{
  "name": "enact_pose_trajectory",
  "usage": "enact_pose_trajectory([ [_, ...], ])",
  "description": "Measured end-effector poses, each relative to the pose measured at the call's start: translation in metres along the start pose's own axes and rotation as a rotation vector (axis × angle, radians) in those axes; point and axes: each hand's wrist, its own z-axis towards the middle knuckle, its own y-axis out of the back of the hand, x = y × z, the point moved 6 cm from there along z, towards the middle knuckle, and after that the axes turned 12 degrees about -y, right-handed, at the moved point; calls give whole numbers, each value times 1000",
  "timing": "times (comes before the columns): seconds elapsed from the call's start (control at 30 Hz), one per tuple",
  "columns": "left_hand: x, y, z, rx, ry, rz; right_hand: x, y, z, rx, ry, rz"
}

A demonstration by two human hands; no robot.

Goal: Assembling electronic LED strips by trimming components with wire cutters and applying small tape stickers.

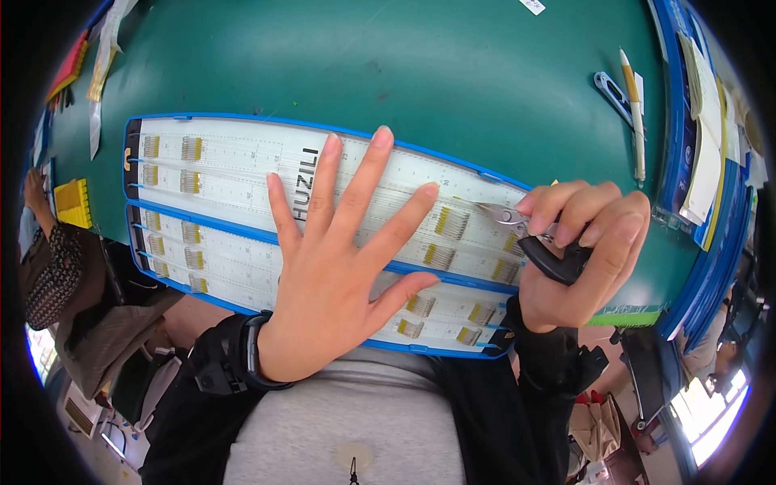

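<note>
The left hand (pixel 327 275) hides the tray's (pixel 226 174) middle; cutter handles (pixel 558 263) vanish inside the right hand (pixel 586 250).

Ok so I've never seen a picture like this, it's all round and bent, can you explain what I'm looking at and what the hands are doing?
This is one view from a wide fisheye camera worn on a person's head, looking down at their own two bare hands; that lens bends straight edges. There is no machine. The left hand lies flat, fingers spread, on a long white tray with blue edges, which rests on a green table. The tray carries small groups of yellow parts in rows. The right hand grips small cutting pliers with black handles, tips pointing at those parts. On the table, further right, lie a pen and a blue tool.
</note>
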Motion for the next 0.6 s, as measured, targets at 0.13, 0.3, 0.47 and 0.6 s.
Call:
enact_pose_trajectory([
  [0.13,-1,-1,1,7,-6,-9,1,1,1,5,2,-19],
  [0.3,1,-1,0,5,-5,-3,-2,-3,1,37,-23,-5],
  [0.47,-1,-2,0,-2,-14,6,-2,-4,0,42,-21,38],
  [0.6,-3,-2,1,2,-18,17,-1,-2,2,84,-25,27],
])
